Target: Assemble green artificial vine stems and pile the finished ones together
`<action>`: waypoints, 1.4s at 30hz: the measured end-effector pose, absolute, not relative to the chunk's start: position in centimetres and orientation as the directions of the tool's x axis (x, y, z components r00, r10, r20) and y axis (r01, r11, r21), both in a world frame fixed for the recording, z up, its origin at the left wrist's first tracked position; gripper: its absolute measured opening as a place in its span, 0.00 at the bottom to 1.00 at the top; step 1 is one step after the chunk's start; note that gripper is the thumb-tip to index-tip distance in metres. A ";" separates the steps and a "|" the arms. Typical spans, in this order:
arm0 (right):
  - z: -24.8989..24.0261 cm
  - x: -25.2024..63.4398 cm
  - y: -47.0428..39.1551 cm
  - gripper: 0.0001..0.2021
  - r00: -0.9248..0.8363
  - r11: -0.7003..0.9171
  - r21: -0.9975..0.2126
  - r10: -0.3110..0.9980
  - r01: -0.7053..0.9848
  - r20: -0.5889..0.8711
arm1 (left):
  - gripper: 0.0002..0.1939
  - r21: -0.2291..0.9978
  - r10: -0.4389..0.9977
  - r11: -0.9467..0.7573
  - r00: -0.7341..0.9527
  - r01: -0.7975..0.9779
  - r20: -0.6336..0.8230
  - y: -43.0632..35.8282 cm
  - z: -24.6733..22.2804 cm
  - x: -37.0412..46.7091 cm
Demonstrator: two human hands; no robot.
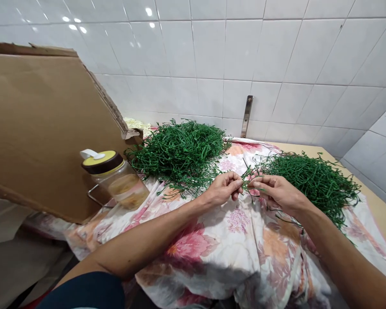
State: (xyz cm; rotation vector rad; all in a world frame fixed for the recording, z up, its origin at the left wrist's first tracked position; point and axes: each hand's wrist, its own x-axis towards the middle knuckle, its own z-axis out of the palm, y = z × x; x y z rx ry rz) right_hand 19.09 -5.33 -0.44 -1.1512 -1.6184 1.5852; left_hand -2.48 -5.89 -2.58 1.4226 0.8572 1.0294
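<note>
My left hand (225, 186) pinches a small bunch of thin green stems (246, 174) between thumb and fingers. Close beside it, my right hand (275, 191) is closed on the same bunch from the other side, its fingertips almost meeting the left ones. The stems have small branching tips; whether they are plastic or real I cannot tell. A large heap of green stems (183, 148) lies beyond my left hand. Another heap of green stems (312, 182) sits beside and behind my right hand. A few loose stems lie under my right palm.
A floral cloth (209, 257) covers much of the table (304, 149). On the left, a clear jar (125, 189) with a yellow-and-brown lid stands tilted in view by a large cardboard box (48, 128). Pale yellowish pieces (138, 125) lie behind. A metal strip (247, 116) leans against the tiled wall (209, 51).
</note>
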 end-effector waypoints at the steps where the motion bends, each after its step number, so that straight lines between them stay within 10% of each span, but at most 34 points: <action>1: -0.6 19.0 -5.2 0.22 -0.465 -0.101 -0.981 0.869 0.168 -0.169 | 0.24 0.992 0.926 -0.114 0.357 -0.048 0.124 -5.9 -2.6 -2.5; 19: -1.0 18.2 -5.7 0.22 -0.554 -0.010 -0.977 0.822 0.213 -0.129 | 0.09 0.721 0.822 -0.559 0.383 0.409 0.421 -7.4 -2.1 -2.8; 42: -1.1 17.5 -5.9 0.19 -0.614 0.140 -0.943 0.785 0.302 -0.080 | 0.09 0.543 0.705 -0.709 0.468 0.450 0.532 -6.8 -3.5 -3.1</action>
